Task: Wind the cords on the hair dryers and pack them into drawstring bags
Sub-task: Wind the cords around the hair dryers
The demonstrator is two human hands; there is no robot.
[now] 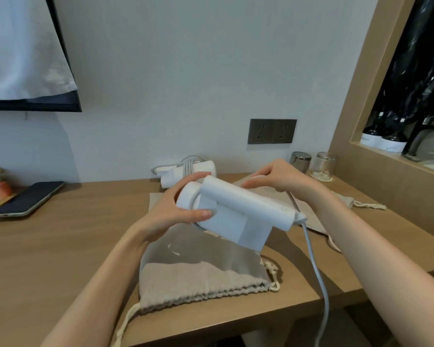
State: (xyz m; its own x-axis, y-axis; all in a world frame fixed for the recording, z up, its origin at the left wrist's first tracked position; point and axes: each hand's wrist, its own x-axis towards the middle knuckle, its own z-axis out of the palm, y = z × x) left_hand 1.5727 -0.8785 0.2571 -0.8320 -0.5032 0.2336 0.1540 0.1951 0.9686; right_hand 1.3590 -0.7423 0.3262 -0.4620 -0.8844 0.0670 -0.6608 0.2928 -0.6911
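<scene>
Above the tabletop (60, 246), head view: a white hair dryer (236, 216) is held clear of the surface between both hands, its folded handle lying along the barrel and pointing toward 4 o'clock. The left hand (171, 211) has its grip closed round the barrel's rounded end, thumb on the near side and fingers over the top. The right hand (278, 176), at 1 o'clock from the dryer, has its grip curled on a stretch of the grey cord (316, 266); exactly how the fingers pinch it cannot be told. From the handle's end the cord hangs toward 6 o'clock, past the tabletop's front edge and out of the frame.

Directly beneath the dryer lies a beige drawstring bag (203, 276), flat, its gathered mouth facing 6 o'clock. A second drawstring bag (311, 204) lies flat at 3 o'clock, partly under the right forearm. At 12 o'clock, against the wall, rests a second hair dryer (188, 171) with its cord wound round it.

Surroundings: a phone (28, 199) at 9 o'clock; a dark double wall socket (271, 131) at 1 o'clock; a metal cup (300, 161) and an upturned glass (323, 166) just beside each other at 2 o'clock.
</scene>
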